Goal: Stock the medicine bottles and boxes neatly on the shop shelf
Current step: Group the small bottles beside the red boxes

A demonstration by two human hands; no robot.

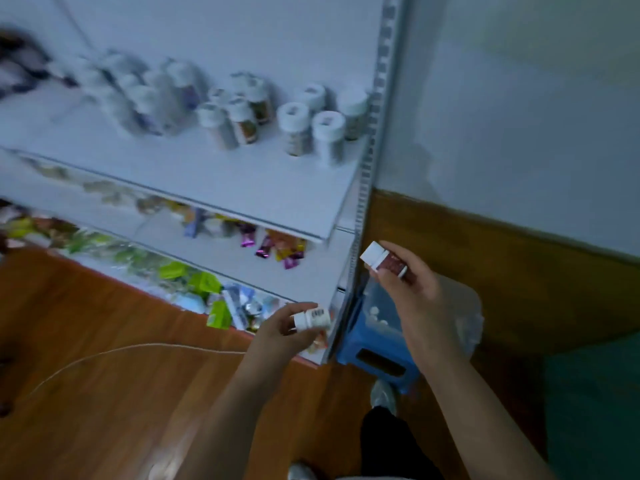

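Observation:
My right hand [407, 289] grips a medicine bottle [382, 259] with a white cap and dark red label, held tilted just right of the shelf's upright post. My left hand [282, 329] holds a small white bottle [311, 318] lying sideways, its barcode label facing up, low in front of the bottom shelf. The white top shelf [242, 188] carries several white-capped medicine bottles [294, 128] standing in loose groups toward the back; those at the left are blurred.
Lower shelves hold coloured sachets and green boxes [204, 284]. A blue plastic stool [377, 355] with a clear bag of bottles [379, 318] stands right of the shelf unit. A thin cord [138, 348] lies on the wooden floor. The perforated shelf post [372, 140] runs vertically.

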